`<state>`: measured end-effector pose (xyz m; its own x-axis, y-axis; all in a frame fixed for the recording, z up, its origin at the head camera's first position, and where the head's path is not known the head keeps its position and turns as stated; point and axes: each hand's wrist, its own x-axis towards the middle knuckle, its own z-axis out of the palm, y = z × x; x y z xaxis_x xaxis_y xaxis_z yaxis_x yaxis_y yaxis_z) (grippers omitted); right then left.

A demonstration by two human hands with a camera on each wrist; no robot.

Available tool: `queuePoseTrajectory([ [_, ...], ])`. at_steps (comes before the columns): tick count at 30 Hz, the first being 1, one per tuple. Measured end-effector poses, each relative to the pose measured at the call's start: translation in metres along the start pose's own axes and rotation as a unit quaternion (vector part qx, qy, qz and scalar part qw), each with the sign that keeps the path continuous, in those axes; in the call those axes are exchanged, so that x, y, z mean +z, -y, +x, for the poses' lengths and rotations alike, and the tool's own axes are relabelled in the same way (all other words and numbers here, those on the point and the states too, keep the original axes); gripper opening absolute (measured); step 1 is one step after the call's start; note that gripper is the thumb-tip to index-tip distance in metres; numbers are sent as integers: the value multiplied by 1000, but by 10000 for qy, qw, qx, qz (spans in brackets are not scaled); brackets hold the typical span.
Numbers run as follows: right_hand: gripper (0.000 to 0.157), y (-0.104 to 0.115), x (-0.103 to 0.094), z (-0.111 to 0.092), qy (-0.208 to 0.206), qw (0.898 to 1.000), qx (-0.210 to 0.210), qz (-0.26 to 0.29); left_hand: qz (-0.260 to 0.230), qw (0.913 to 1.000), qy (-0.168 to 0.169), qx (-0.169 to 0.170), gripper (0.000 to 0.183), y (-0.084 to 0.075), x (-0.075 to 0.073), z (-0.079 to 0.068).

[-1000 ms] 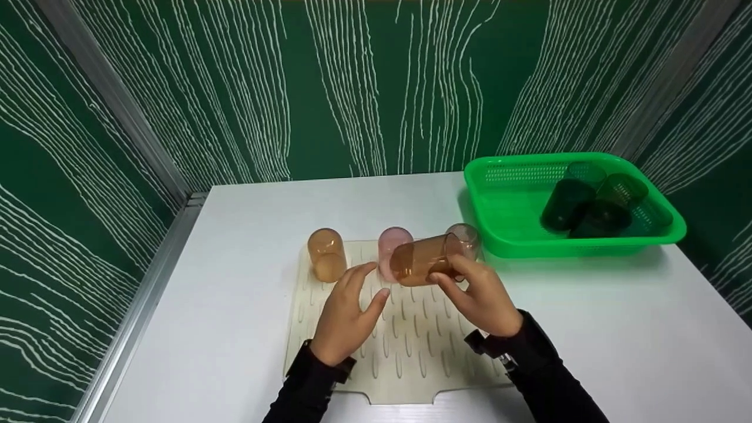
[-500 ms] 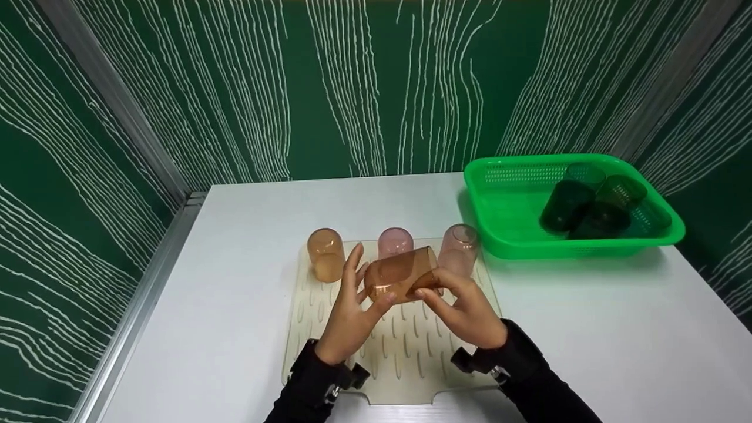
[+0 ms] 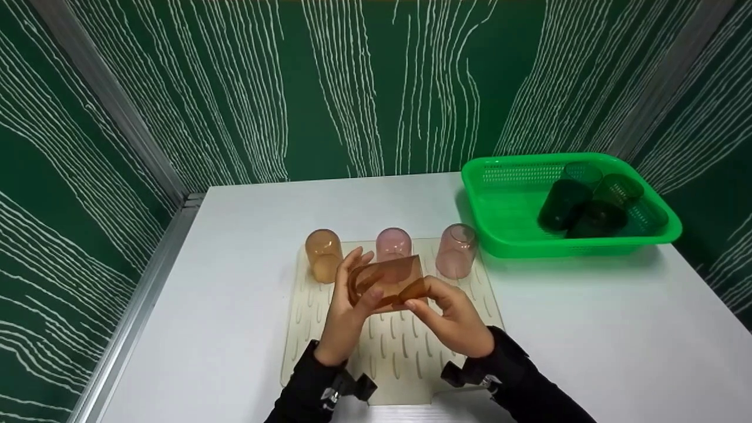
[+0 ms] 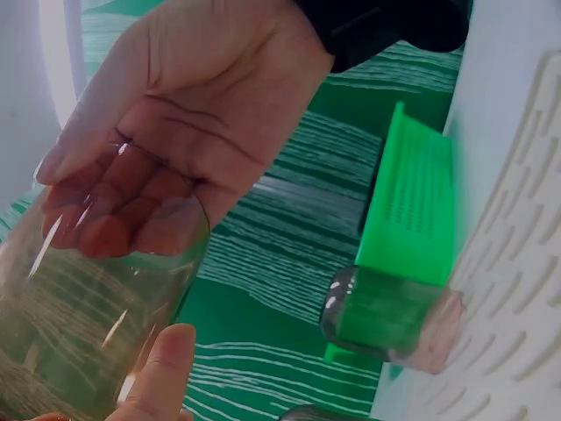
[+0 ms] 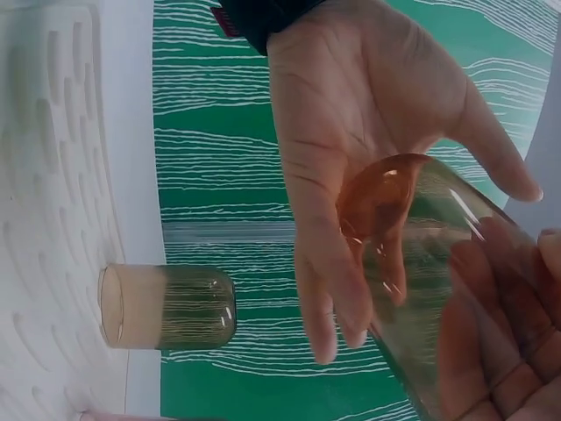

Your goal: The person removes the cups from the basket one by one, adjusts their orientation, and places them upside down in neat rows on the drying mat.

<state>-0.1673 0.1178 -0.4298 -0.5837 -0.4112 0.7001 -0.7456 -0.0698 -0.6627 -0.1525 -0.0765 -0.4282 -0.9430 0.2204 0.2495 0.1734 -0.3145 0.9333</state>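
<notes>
A transparent amber drinking glass [image 3: 385, 281] is held tilted on its side above a pale draining mat [image 3: 405, 367], its base to the left. My left hand [image 3: 342, 320] holds the base end, thumb across the near side. My right hand [image 3: 455, 320] pinches the rim at the other end. In the left wrist view the right hand [image 4: 219, 96] shows beyond the clear wall of the glass [image 4: 79, 298]. In the right wrist view the left hand [image 5: 351, 105] supports the orange-tinted base of the glass [image 5: 377, 197].
Upside down along the mat's far edge stand an amber glass [image 3: 323, 255], a pink glass [image 3: 392, 239] and a pinkish glass [image 3: 456, 252]. At the back right, a green plastic basket [image 3: 505, 247] holds several dark glasses [image 3: 564, 205]. Patterned green panels enclose the white table [image 3: 223, 294].
The amber glass has come leftward and nearer, along with my right hand at its rim. My left hand, apart from it at first, has closed around its base end.
</notes>
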Motion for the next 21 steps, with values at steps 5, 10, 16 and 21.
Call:
queuePoseTrajectory([
  [5,13,0,-1,0,91,9998,136,77,107,9998,-172,52,58,-1,3,0],
  [10,19,-2,0,0,129,9998,100,109,288,9994,-213,1,51,-5,2,0],
  [16,19,-1,-7,0,361,9987,362,26,640,9978,-104,115,54,-11,-3,-1],
  [21,23,-3,-20,0,369,9989,193,-199,1370,9896,-367,252,59,-25,-12,-3],
])
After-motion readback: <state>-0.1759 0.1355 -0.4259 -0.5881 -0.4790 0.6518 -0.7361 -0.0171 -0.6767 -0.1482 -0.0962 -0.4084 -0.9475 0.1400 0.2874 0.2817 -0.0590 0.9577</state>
